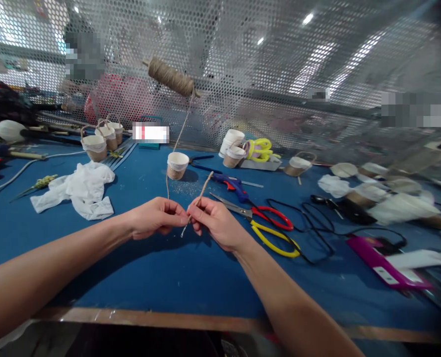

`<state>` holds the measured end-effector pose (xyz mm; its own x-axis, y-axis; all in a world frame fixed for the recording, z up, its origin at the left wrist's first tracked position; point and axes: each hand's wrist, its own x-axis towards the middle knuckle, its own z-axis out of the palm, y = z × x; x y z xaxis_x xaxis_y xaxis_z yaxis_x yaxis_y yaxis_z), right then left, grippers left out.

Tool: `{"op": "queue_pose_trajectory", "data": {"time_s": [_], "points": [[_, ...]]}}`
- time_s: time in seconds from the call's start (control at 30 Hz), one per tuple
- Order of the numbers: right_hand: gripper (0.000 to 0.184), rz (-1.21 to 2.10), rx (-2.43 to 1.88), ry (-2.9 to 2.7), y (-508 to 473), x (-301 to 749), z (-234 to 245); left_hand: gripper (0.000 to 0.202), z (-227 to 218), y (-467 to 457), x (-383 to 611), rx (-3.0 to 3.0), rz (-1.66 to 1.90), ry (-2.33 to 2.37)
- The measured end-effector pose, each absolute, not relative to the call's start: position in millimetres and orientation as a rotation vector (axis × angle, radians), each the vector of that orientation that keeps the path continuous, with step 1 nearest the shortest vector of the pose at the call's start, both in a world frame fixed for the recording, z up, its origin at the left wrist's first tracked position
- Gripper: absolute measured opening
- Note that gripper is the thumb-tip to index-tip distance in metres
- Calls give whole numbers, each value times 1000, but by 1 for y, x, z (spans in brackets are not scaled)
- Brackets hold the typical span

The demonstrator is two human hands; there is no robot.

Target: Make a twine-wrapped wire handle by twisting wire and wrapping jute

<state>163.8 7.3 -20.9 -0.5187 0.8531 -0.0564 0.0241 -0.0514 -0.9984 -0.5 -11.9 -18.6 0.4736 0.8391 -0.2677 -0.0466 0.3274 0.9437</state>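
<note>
My left hand (pixel 157 217) is closed in a pinch on jute twine (pixel 167 187), which runs down from a spool (pixel 171 77) at the mesh wall and past a small cup (pixel 177 166). Between the fingertips of my right hand (pixel 217 222) is a thin twine-wrapped stem (pixel 206 184), tilted, with its bare lower end poking out below. The fingertips of both hands almost meet, and the exact spot where twine and stem join is hidden by them. Just right of my right hand lie scissors (pixel 270 230) with one red and one yellow handle, blades apart.
A blue glue gun (pixel 232 186) and its black cord lie behind the scissors. White gloves (pixel 79 188) rest at left, near several small handled pots (pixel 94 148). At right sits a purple box (pixel 386 263). A perforated metal screen (pixel 220 64) closes the table's back.
</note>
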Motion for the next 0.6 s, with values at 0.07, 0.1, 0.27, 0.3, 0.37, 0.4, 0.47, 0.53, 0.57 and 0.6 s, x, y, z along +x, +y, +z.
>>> {"op": "queue_pose_trajectory", "data": {"time_s": [0.07, 0.1, 0.27, 0.3, 0.37, 0.4, 0.47, 0.53, 0.57, 0.6], "points": [[26, 1634, -960, -1583, 8, 163, -21, 26, -19, -12, 0, 1082, 712, 920], [27, 1626, -965, -1589, 8, 163, -22, 26, -19, -12, 0, 1081, 719, 929], [27, 1573, -967, -1610, 8, 161, -24, 27, -19, -13, 2, 1075, 736, 954], [27, 1566, -966, -1613, 8, 161, -25, 26, -19, -13, 2, 1077, 734, 957], [26, 1543, -968, -1629, 7, 161, -25, 25, -20, -13, 1, 1098, 727, 965], [26, 1525, -975, -1642, 7, 161, -26, 24, -21, -12, 1, 1125, 727, 974], [26, 1477, -1000, -1675, 7, 162, -26, 21, -22, -11, 0, 1214, 731, 1016], [26, 1416, -1038, -1717, 7, 161, -25, 18, -22, -11, -1, 1321, 728, 1079], [26, 1384, -1059, -1739, 6, 161, -25, 17, -22, -11, -1, 1363, 726, 1111], [25, 1352, -1079, -1757, 6, 161, -25, 16, -21, -11, -2, 1394, 725, 1138]]}}
